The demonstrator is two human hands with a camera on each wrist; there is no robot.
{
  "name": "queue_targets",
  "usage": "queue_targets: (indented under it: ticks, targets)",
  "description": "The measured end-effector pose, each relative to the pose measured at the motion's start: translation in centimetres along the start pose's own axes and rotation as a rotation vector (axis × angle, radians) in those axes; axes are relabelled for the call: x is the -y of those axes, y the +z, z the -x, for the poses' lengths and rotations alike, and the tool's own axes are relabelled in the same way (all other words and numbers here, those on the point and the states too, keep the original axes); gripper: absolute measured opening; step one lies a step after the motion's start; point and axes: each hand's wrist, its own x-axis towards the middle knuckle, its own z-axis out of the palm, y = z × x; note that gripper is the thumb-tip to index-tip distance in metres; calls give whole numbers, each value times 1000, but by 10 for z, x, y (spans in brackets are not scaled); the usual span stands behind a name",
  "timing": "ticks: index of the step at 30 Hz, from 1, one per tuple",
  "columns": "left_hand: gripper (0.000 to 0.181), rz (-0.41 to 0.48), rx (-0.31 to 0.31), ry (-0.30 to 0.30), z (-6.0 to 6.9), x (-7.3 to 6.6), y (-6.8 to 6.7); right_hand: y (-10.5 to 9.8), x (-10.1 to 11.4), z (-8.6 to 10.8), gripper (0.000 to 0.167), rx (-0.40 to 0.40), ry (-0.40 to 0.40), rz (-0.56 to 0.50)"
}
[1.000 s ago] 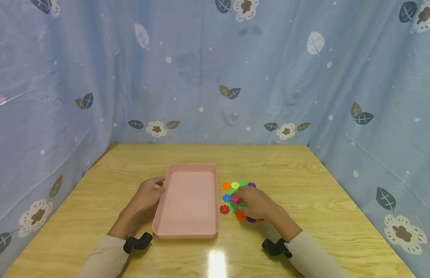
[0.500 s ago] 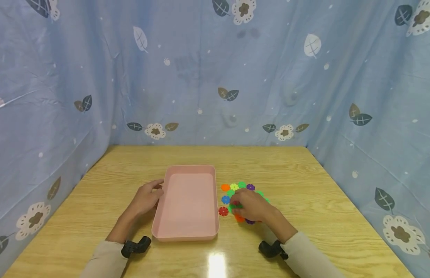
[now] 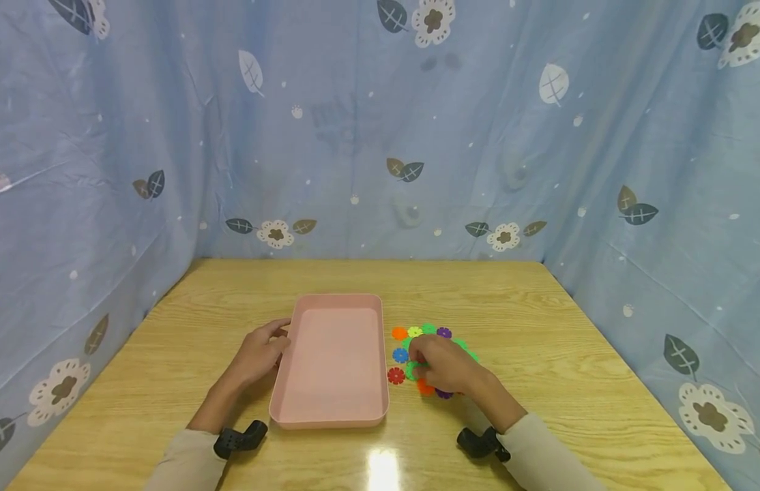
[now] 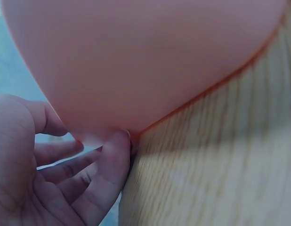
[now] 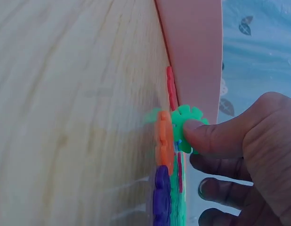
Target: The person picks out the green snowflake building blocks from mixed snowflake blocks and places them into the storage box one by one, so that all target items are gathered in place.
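Note:
A pink rectangular tray (image 3: 331,365) lies on the table. At its left side my left hand (image 3: 257,353) rests, with bent fingers and the thumb touching the outer wall; the left wrist view shows the thumb (image 4: 116,160) low against that wall. To the right of the tray, my right hand (image 3: 444,361) is over a group of flat, notched, flower-shaped plastic discs. Between thumb and forefinger it pinches a green disc (image 5: 187,115), tilted up on edge. Around it lie a red disc (image 3: 396,376), a blue disc (image 3: 400,355) and an orange disc (image 5: 165,141). The hand covers part of the group.
The wooden table (image 3: 539,409) carries the tray and discs. A blue patterned curtain (image 3: 355,136) surrounds it at the back and sides. A purple disc (image 5: 161,195) lies beside the orange one. Black cameras are strapped to both wrists.
The right hand's fingers have drawn in over the discs; the pink disc seen at its fingertips earlier is now hidden in the head view. The left hand and tray keep their places.

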Motion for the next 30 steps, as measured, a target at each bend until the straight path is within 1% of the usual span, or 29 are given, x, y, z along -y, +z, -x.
queue_targets:
  ticks: [5,9,15,19,24,30]
  targets:
    - [51,10,-3,-2,1,2,1,-1,-2,0,15,6,1,-96]
    - [51,9,-9,-7,0,2,1,-4,-2,1,13,8,-21,-164]
    - [51,17,-7,-13,1,2,2,-6,-1,-1,6,3,-26,-215]
    - [50,20,-5,-11,0,2,2,-9,4,-3,7,-19,-23,-234]
    - [51,20,-8,-7,1,2,1,-13,13,-10,5,-47,-45,-248]
    - [50,24,-15,-8,-1,2,2,-14,28,-22,6,-39,-76,-307]
